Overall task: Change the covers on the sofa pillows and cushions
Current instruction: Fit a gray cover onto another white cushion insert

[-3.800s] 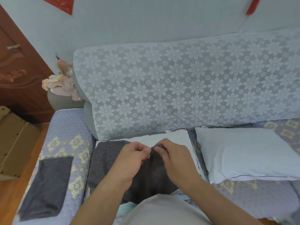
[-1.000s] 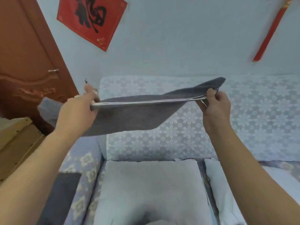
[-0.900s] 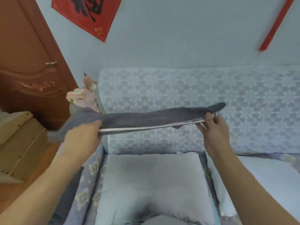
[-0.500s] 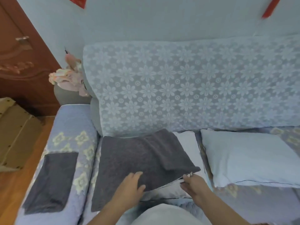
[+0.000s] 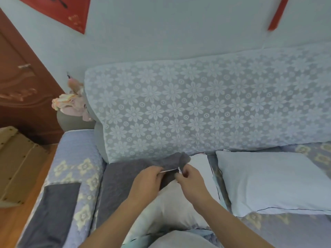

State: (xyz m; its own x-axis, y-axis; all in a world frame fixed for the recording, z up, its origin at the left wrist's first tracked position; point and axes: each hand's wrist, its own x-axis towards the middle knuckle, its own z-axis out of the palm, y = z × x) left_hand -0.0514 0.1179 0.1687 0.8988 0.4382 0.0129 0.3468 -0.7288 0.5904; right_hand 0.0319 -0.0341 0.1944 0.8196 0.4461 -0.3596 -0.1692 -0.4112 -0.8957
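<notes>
A dark grey pillow cover (image 5: pixel 121 183) lies over a bare white pillow (image 5: pixel 172 208) on the sofa seat in front of me. My left hand (image 5: pixel 146 183) pinches the cover's pale zipper edge. My right hand (image 5: pixel 189 179) pinches the same edge a little to the right, at the zipper's end near the cover's folded far corner. A second bare white pillow (image 5: pixel 268 179) lies on the seat to the right.
The sofa backrest (image 5: pixel 197 108) wears a white lace flower throw. Another dark grey cover (image 5: pixel 53 212) lies flat on the quilted left armrest (image 5: pixel 75 158). Crumpled pink cloth (image 5: pixel 71 104) sits behind the armrest. A cardboard box (image 5: pixel 16 161) and a brown wooden door (image 5: pixel 21 83) are at the left.
The grey cover was held up stretched between both hands, then came down onto the white pillow. Both hands now pinch its zipper edge close together at the far corner.
</notes>
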